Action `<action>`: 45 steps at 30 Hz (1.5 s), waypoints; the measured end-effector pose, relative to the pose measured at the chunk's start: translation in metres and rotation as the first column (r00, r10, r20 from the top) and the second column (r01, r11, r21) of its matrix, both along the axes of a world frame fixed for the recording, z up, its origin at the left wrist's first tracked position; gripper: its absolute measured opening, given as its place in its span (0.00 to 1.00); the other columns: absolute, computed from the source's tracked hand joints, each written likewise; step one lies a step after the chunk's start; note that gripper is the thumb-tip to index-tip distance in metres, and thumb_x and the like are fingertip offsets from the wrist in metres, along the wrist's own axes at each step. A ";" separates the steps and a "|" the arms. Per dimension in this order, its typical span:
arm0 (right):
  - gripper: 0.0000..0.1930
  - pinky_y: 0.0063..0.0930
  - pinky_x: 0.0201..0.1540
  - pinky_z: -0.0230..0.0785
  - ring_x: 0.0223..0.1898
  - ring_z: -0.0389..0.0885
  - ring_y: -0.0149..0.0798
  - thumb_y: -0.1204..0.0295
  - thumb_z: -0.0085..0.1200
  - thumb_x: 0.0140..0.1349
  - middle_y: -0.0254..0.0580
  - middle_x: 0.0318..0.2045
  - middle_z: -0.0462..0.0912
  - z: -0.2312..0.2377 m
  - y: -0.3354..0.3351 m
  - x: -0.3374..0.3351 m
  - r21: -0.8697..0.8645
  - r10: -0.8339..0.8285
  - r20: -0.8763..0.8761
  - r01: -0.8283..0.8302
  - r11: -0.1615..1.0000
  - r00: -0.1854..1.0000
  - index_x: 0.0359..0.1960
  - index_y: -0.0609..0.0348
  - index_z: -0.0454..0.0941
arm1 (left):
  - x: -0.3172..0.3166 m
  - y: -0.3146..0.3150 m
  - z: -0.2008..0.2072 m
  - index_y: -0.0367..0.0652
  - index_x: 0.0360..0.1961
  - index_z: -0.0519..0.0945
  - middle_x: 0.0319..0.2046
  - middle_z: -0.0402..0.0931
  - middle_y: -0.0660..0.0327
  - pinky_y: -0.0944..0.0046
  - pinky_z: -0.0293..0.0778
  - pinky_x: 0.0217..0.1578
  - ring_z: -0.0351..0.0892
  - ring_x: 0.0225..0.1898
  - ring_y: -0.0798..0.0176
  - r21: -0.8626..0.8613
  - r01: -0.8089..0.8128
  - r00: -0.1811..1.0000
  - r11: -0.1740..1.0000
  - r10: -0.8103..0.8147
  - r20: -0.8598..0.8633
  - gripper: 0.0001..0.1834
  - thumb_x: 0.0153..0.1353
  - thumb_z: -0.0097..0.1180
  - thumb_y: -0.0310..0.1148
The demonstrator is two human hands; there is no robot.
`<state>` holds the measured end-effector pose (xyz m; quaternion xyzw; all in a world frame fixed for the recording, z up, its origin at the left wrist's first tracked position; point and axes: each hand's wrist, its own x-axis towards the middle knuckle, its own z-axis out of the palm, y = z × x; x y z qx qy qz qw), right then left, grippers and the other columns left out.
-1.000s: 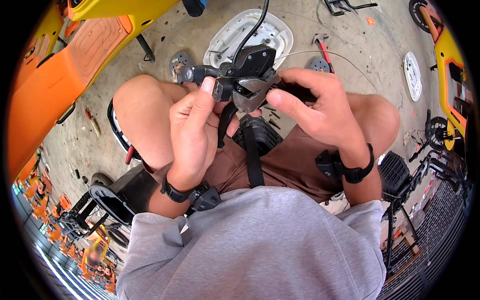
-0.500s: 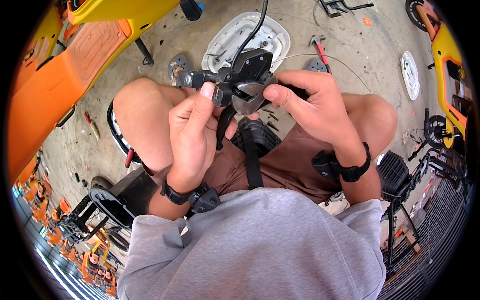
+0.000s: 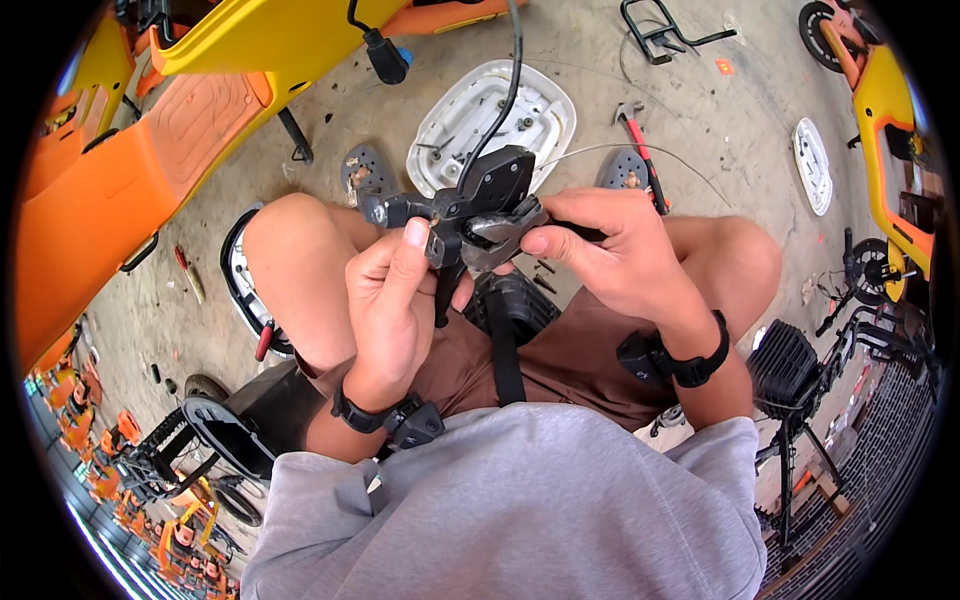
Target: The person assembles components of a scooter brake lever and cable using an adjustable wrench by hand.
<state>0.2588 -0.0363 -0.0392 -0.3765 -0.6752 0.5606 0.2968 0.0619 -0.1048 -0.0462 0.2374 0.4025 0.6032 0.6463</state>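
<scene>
Left hand [image 3: 388, 290] and right hand [image 3: 620, 250] are both closed in grips above the lap. At the upper left, the floor is overhung by a yellow and orange scooter [image 3: 100, 220]. Beyond the hands, a white shell [image 3: 440, 105] is laid on the floor with small hardware in it; to its right, a red-handled hammer [image 3: 640, 145] is seen beside a grey shoe [image 3: 618, 172]. The lever unit [image 3: 500, 180] is held up between the 2 hands, pinched by the left thumb and fingers, with a black cable [image 3: 508, 100] led up from it. Pliers [image 3: 520, 224] are gripped by the right hand, their head overlapping the unit's lower edge; whether it is bitten cannot be told. Small bolts [image 3: 544, 284] are left on the floor below.

Compared with the 2 earlier views, hands, unit and floor are all shown lower, so head tilt is judged the main cause. The pliers' head appears slightly turned, while both grips are unchanged; the same spot seems to be worked on. No writing can be read on unit or pliers; an orange scrap [image 3: 724, 66] is marked too faintly to be made out.
</scene>
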 end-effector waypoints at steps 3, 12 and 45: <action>0.10 0.25 0.27 0.66 0.24 0.70 0.27 0.70 0.61 0.62 0.43 0.22 0.81 0.005 0.000 0.001 0.020 0.003 0.026 -0.004 1.000 1.000 0.37 0.66 0.82 | -0.003 -0.002 -0.005 0.30 0.36 0.80 0.35 0.81 0.51 0.67 0.69 0.22 0.80 0.30 0.59 -0.003 -0.022 0.998 1.000 0.022 0.063 0.20 0.74 0.44 0.37; 0.10 0.25 0.26 0.64 0.23 0.69 0.26 0.68 0.58 0.64 0.39 0.19 0.77 0.003 0.001 0.002 -0.118 0.034 0.045 -0.028 0.993 0.998 0.33 0.65 0.82 | 0.000 -0.002 -0.005 0.30 0.34 0.80 0.33 0.79 0.53 0.66 0.69 0.24 0.75 0.27 0.63 0.019 -0.020 0.998 1.000 0.019 0.056 0.19 0.74 0.44 0.36; 0.16 0.19 0.29 0.64 0.28 0.68 0.20 0.62 0.59 0.66 0.30 0.22 0.75 -0.033 -0.032 -0.031 -0.365 -0.092 -0.229 0.002 0.931 0.969 0.34 0.67 0.76 | -0.013 -0.017 -0.014 0.25 0.51 0.77 0.55 0.73 0.39 0.54 0.65 0.59 0.74 0.56 0.52 0.283 -0.108 0.948 0.953 0.185 -0.260 0.20 0.68 0.53 0.34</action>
